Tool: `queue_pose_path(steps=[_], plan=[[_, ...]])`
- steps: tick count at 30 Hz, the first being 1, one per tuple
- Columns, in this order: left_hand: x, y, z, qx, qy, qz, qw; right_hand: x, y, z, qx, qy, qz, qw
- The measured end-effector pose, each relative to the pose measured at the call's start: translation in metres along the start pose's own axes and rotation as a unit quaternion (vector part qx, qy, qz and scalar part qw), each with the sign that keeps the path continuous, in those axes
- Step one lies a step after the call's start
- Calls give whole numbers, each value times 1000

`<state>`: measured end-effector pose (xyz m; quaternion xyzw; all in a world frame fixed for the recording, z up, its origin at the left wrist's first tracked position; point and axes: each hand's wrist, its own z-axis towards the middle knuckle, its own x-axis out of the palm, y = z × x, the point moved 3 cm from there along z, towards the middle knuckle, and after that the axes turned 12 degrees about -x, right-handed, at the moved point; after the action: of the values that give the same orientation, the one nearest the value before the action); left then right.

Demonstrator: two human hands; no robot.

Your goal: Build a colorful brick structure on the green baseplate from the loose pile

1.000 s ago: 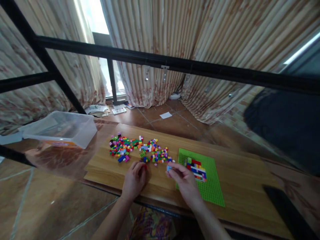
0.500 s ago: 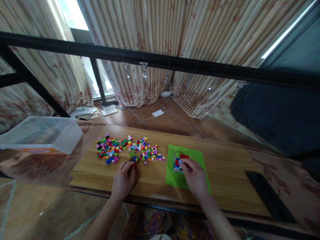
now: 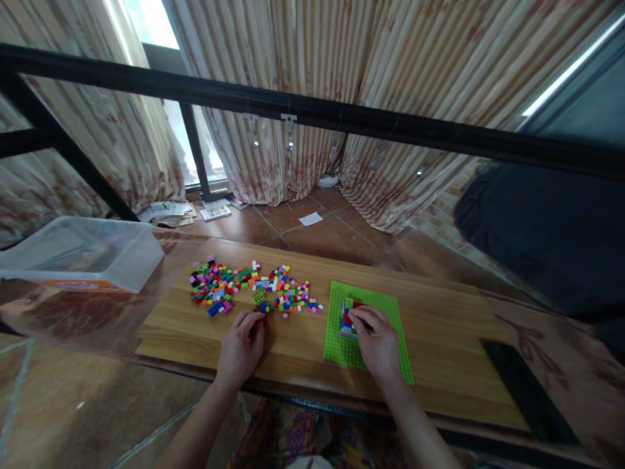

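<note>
A green studded baseplate [image 3: 336,348] lies on the wooden board, carrying a small structure of red, blue, white and green toy building bricks [image 3: 347,329]. My right hand [image 3: 379,342] is over the plate, thumb and fingers pinched on a brick at the top of that structure and covering its right side. Left of the plate, my left hand [image 3: 241,348] rests on the board with its fingers curled together. A bit of red shows by its fingertips, too small to identify. Just beyond it lies a scattered pile of small multicoloured bricks [image 3: 293,296], with a lime-green brick [image 3: 258,298] nearby.
A clear plastic tub [image 3: 141,264] stands left of the wooden board [image 3: 449,345]. A flat black object [image 3: 530,391] lies at the board's right end. Beyond, a black metal rail [image 3: 312,107] crosses in front of striped curtains [image 3: 322,39]. Papers lie on the tiled floor.
The view has shifted slightly. My right fingertips have changed position a little on the brick structure. My left hand stays closed in nearly the same place.
</note>
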<state>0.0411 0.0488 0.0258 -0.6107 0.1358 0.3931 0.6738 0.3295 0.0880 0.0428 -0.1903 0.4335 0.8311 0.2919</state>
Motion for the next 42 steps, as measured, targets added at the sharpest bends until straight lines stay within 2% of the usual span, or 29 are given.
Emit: queue_pose_path(steps=[10,19,32,42], plan=[[0,-1,-1,-11,10,-6,1000,2,1,0,30,-14,35,999],[0,-2,-2,-8,8,-8,1000,-4,4,7,-10,57,-19,998],[1,-2,-2,-11,8,-17,1000,-3,2,6,-23,51,-15,998],[2,-2,-4,-16,10,-17,1000,-1,8,3,-82,64,-78,991]])
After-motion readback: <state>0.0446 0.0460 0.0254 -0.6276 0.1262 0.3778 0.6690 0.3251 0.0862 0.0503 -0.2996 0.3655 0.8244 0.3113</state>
